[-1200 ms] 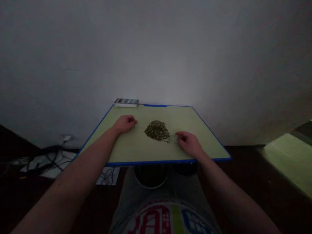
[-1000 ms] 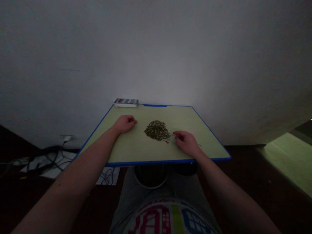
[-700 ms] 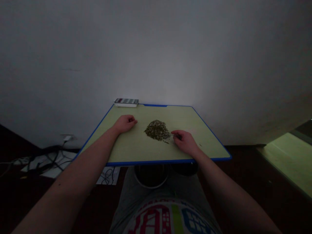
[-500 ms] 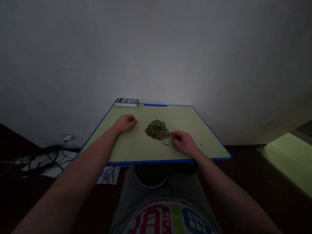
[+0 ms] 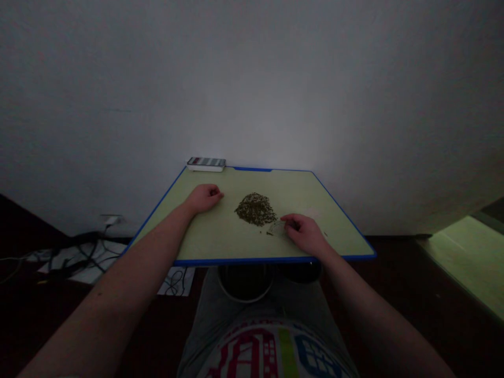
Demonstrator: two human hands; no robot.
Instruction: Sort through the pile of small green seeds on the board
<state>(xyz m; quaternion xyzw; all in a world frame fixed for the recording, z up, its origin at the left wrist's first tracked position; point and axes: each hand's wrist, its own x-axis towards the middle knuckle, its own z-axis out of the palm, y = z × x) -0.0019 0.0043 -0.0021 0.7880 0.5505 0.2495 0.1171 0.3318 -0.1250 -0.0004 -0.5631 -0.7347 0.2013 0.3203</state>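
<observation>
A heap of small dark brown-green bits (image 5: pixel 255 209), like seeds or dried leaf, lies in the middle of a pale yellow-green board (image 5: pixel 220 241) with a blue rim. My left hand (image 5: pixel 205 198) rests on the board left of the heap, fingers curled in, nothing visible in them. Just right of the heap is my right hand (image 5: pixel 302 231), its fingers closed on a thin see-through piece (image 5: pixel 278 228). That piece lies low against the board and is partly hidden by the fingers. A few loose bits (image 5: pixel 269 233) lie by its left edge.
A phone (image 5: pixel 207 161) rests on a white box (image 5: pixel 205 168) at the board's far left corner, near the wall (image 5: pixel 252 94). Below the near edge, a round dark pot (image 5: pixel 246 286) sits by my lap. Cables (image 5: pixel 88 257) and a plug (image 5: pixel 113 221) are at lower left.
My right hand has moved a little to the right, away from the heap, with the see-through piece. My left hand stays in place.
</observation>
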